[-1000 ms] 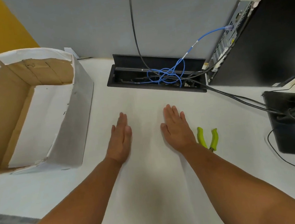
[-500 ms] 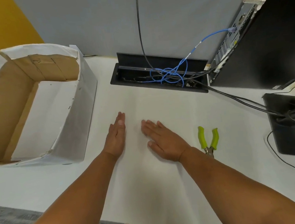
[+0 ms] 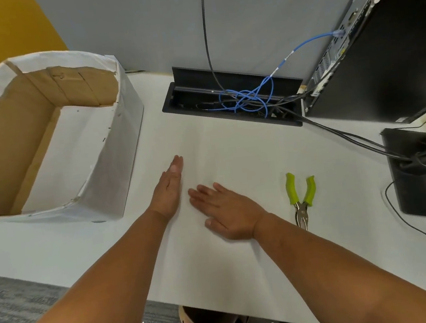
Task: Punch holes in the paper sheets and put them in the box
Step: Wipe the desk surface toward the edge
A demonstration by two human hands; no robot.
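Note:
A white paper sheet [image 3: 233,159] lies flat on the white desk in front of me, its edges hard to tell from the desk. My left hand [image 3: 168,189] stands on its edge on the sheet, fingers straight and together. My right hand [image 3: 225,211] rests palm down on the sheet just right of it, fingers pointing left. A hole punch with green handles [image 3: 301,196] lies on the desk right of my right hand, untouched. The paper-covered cardboard box [image 3: 115,156] stands open at the left, with white paper on its floor.
A black cable tray [image 3: 192,102] with blue and black cables is sunk into the desk at the back. A black computer case [image 3: 385,56] stands at the back right. A black stand base [image 3: 420,177] with cables sits at the right edge.
My right hand has slid left and turned across the sheet toward my left hand. My left hand has tipped from flat onto its edge. The view has shifted a little.

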